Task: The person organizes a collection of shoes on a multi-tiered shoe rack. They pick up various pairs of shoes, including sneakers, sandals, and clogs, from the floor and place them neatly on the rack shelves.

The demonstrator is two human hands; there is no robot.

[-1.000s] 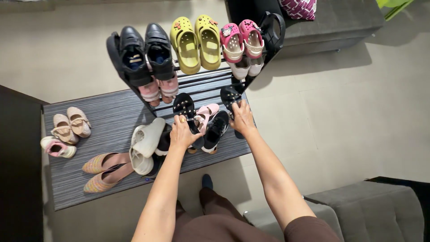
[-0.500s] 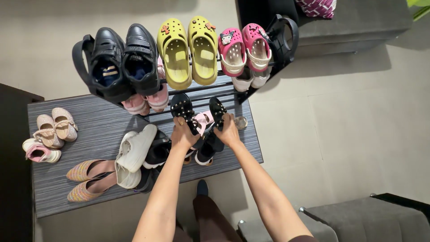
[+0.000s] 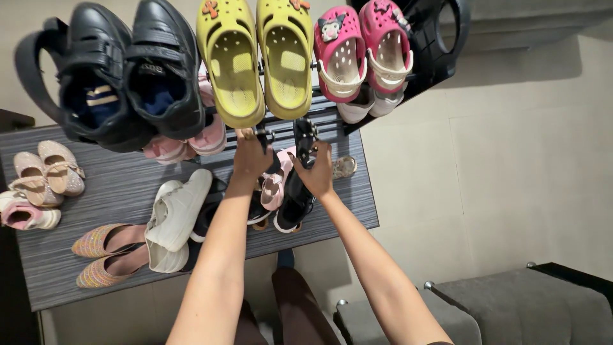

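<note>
My left hand [image 3: 251, 157] grips a black studded sandal [image 3: 260, 135] and pushes it under the top shelf of the black shoe rack [image 3: 447, 38], just below the yellow clogs [image 3: 255, 57]. My right hand [image 3: 315, 174] holds the matching black studded sandal [image 3: 304, 139] on its edge beside it. Under both hands lie pink child shoes [image 3: 274, 185] and a black sneaker [image 3: 292, 204] on the grey striped mat [image 3: 121, 182].
The top shelf carries black shoes [image 3: 121, 76], the yellow clogs and pink clogs [image 3: 361, 51]. White sneakers [image 3: 172, 217], woven pointed flats [image 3: 105, 252] and small beige shoes [image 3: 48, 169] lie on the mat at left. A grey upholstered seat [image 3: 517, 306] stands at lower right.
Both hands have moved forward with the black sandals toward the rack's lower shelf. The right sandal has turned onto its edge. The camera has come closer to the rack.
</note>
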